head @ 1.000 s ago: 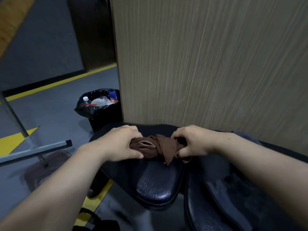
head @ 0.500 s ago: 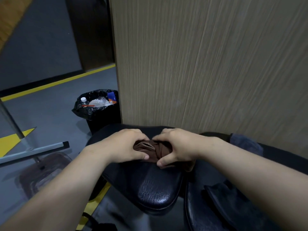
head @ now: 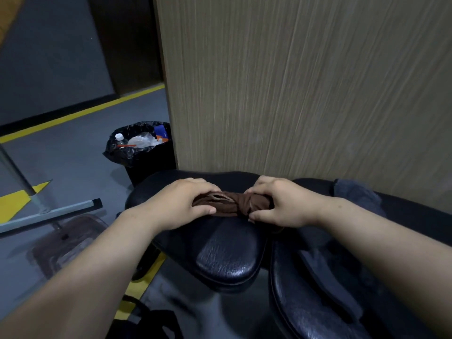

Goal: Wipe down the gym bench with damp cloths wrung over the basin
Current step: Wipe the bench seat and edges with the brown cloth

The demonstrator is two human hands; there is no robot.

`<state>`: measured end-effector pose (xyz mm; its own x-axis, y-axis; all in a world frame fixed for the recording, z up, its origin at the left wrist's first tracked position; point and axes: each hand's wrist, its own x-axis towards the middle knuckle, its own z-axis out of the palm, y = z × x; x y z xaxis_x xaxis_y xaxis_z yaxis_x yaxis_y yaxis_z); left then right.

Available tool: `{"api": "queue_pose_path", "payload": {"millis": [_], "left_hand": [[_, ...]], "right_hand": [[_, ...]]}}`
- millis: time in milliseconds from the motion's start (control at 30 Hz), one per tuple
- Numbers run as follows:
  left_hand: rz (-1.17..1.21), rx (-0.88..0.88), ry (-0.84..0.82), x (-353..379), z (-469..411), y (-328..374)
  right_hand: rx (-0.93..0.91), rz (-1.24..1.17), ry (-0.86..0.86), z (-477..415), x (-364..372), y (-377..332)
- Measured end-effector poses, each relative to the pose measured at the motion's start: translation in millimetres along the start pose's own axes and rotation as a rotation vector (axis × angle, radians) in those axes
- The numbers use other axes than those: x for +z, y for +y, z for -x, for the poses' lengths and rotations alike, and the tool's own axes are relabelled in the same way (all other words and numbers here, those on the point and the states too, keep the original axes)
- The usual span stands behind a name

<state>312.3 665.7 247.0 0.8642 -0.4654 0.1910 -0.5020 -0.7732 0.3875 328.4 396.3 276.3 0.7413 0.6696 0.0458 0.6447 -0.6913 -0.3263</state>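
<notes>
A twisted brown cloth (head: 232, 204) lies on the black gym bench pad (head: 227, 255), stretched between left hand (head: 186, 204) and right hand (head: 281, 204), each clamped around one end.

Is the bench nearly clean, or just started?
Done: nothing I can confirm; the bench shows no clear wiped patch. In hand: left hand and right hand grip a bunched brown cloth on it. Left: probably most wiping; a grey cloth lies aside.

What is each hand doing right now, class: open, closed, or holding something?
Left hand: grips one end of the brown cloth.
Right hand: grips the other end of the same cloth.
</notes>
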Motion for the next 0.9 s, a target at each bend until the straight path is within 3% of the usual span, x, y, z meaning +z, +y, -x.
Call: {"api": "queue_pose_path", "payload": {"millis": [267, 533, 900], "left_hand": [[-0.084, 0.006, -0.055, -3, 5, 12], [-0.045, 0.022, -0.059, -11, 9, 30], [-0.082, 0.315, -0.007, -21, -11, 146]], "right_hand": [[-0.022, 0.214, 0.012, 11, 11, -11], [-0.042, 0.226, -0.037, 23, -12, -22], [0.073, 0.112, 0.151, 154, -80, -17]]}}
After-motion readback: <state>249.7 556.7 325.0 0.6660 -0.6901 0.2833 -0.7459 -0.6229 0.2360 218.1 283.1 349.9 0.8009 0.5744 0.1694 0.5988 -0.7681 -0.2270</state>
